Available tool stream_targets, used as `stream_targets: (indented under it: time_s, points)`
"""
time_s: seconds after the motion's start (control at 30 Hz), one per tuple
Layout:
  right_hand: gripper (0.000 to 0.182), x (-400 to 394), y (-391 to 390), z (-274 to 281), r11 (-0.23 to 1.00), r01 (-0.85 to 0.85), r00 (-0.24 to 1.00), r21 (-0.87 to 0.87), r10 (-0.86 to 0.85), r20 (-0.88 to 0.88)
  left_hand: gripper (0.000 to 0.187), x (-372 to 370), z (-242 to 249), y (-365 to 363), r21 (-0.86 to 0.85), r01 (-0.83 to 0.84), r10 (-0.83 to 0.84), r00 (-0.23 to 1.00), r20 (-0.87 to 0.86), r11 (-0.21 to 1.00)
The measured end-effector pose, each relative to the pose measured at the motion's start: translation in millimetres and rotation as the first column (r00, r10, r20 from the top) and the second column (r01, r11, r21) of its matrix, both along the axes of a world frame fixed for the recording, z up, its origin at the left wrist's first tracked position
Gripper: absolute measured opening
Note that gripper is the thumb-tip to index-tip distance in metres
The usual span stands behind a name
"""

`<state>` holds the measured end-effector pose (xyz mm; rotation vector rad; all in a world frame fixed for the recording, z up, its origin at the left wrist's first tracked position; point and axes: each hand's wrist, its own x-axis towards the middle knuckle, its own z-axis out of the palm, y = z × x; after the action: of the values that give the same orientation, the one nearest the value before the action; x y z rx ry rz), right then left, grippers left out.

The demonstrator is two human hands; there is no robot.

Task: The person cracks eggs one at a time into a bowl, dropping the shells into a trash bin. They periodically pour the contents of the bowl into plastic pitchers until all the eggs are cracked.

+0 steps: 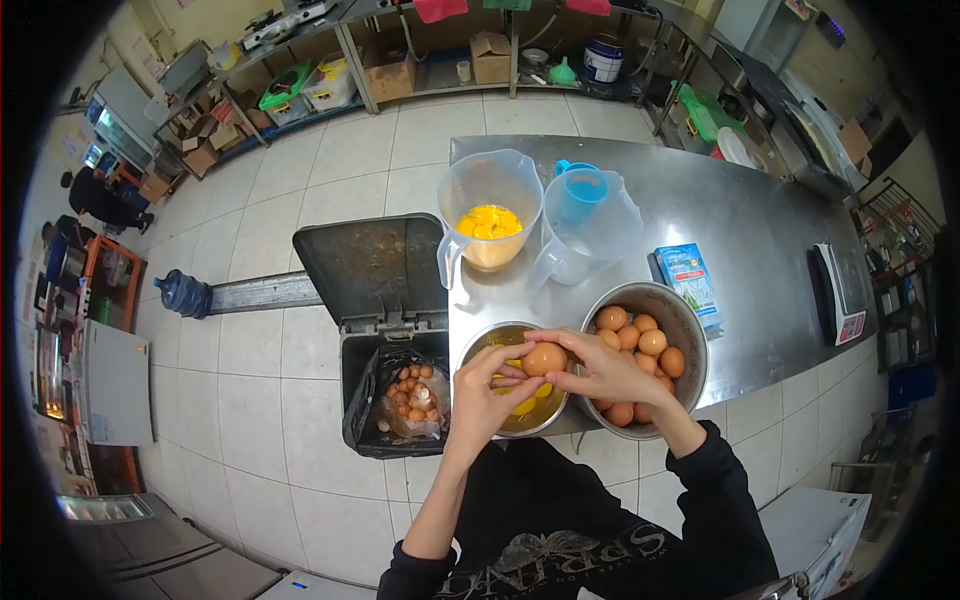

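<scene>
Between my two hands a brown egg [544,360] is held above a metal bowl [470,347] of cracked eggs with yellow yolks. The fingers of my left hand [487,390] close on the egg's left side. From the right, my right hand [605,372] grips it with thumb and fingers. Right of the bowl stands a deep metal pot [700,365] with many whole brown eggs [652,342], partly hidden by my right hand. Behind the bowl is a clear measuring jug [462,185] with egg yolks [490,222] in it.
A second clear jug [622,225] holds a blue cup [582,195]. A blue carton [687,280] lies on the steel table [770,260]. Left of the table, an open bin [365,350] holds eggshells [415,395]. A blue water bottle [184,293] lies on the floor; people stand far left.
</scene>
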<state>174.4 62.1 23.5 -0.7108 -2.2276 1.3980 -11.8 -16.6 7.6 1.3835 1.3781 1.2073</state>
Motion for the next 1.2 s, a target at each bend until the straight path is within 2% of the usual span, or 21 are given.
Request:
stream_targets:
  time_s: [0.03, 0.13, 0.23, 0.33, 0.37, 0.43, 0.53, 0.63, 0.67, 0.73, 0.77, 0.8, 0.87, 0.93, 0.97, 1.0, 1.03, 1.07, 1.1, 1.2]
  points:
    - [0.046, -1, 0, 1, 0.987, -0.016, 0.998, 0.159, 0.005, 0.066, 0.041, -1, 0, 0, -0.015, -0.007, 0.007, 1.000, -0.013, 1.000]
    - [0.053, -12, -1, -2, 0.997, -0.073, 0.972, 0.016, 0.067, 0.225, 0.040, -1, -7, 0, -0.014, -0.030, 0.029, 0.994, -0.106, 0.999]
    - [0.056, -25, -5, -38, 0.987, -0.023, 0.978, 0.160, -0.011, 0.208, 0.040, 5, -25, 0, 0.019, -0.083, 0.086, 0.978, -0.189, 0.996]
    - [0.051, -35, -10, -42, 0.996, 0.038, 0.956, 0.082, -0.060, 0.287, 0.040, 4, -40, -3, 0.076, -0.123, 0.137, 0.963, -0.232, 0.990]
    - [0.052, -35, -10, -41, 0.993, 0.022, 0.962, 0.119, -0.054, 0.267, 0.040, 2, -44, -4, 0.096, -0.131, 0.151, 0.958, -0.242, 0.987]
    - [0.055, -32, -10, -40, 0.982, -0.006, 0.973, 0.189, -0.037, 0.228, 0.042, -6, -51, -4, 0.139, -0.093, 0.123, 0.966, -0.227, 0.986]
    - [0.057, -28, -5, -40, 0.920, -0.025, 0.995, 0.390, -0.016, 0.101, 0.042, -15, -52, -6, 0.159, -0.050, 0.082, 0.977, -0.198, 0.986]
    - [0.061, -22, -5, -26, 0.898, -0.001, 0.972, 0.439, -0.103, 0.212, 0.041, -16, -43, -8, 0.188, -0.030, 0.071, 0.975, -0.211, 0.982]
    - [0.061, -21, -8, -23, 0.896, 0.047, 0.974, 0.442, -0.139, 0.178, 0.043, -17, -42, -8, 0.184, -0.009, 0.046, 0.978, -0.202, 0.983]
    - [0.062, -23, -20, -20, 0.882, 0.153, 0.967, 0.447, -0.226, 0.116, 0.049, -11, -47, -4, 0.189, 0.018, -0.005, 0.998, -0.066, 0.982]
    - [0.064, -26, -27, -19, 0.896, 0.208, 0.961, 0.393, -0.262, 0.090, 0.055, 0, -48, -6, 0.191, -0.001, -0.013, 0.997, 0.071, 0.982]
    - [0.062, -22, -32, -14, 0.874, 0.236, 0.950, 0.425, -0.300, 0.088, 0.055, 11, -32, -14, 0.118, -0.057, 0.054, 0.998, 0.031, 0.991]
    - [0.059, -16, -39, 6, 0.828, 0.278, 0.932, 0.486, -0.356, 0.073, 0.053, 17, -14, -27, -0.005, -0.134, 0.130, 0.972, -0.195, 0.991]
    - [0.052, 34, -21, 15, 0.719, 0.365, 0.859, 0.592, -0.505, 0.084, 0.052, -14, -11, -56, -0.244, -0.160, 0.135, 0.984, -0.117, 0.957]
    - [0.054, 67, -7, 9, 0.730, 0.358, 0.808, 0.582, -0.554, 0.199, 0.054, -35, -21, -69, -0.280, -0.224, 0.155, 0.956, -0.249, 0.933]
    - [0.056, 100, 6, 0, 0.725, 0.222, 0.736, 0.652, -0.563, 0.376, 0.056, -54, -32, -79, -0.305, -0.294, 0.166, 0.909, -0.381, 0.906]
    - [0.055, 126, 16, -23, 0.755, 0.095, 0.700, 0.649, -0.514, 0.496, 0.059, -65, -48, -89, -0.198, -0.374, 0.192, 0.781, -0.594, 0.906]
    - [0.053, 149, 27, -54, 0.867, 0.041, 0.698, 0.497, -0.381, 0.606, 0.062, -72, -60, -95, -0.069, -0.421, 0.222, 0.601, -0.768, 0.904]
    - [0.050, 158, 38, -74, 0.928, -0.025, 0.745, 0.372, -0.231, 0.626, 0.066, -75, -62, -96, -0.052, -0.503, 0.296, 0.586, -0.754, 0.863]
    - [0.048, 155, 43, -73, 0.947, 0.107, 0.861, 0.304, -0.241, 0.448, 0.061, -88, -56, -91, 0.031, -0.578, 0.475, 0.637, -0.607, 0.815]
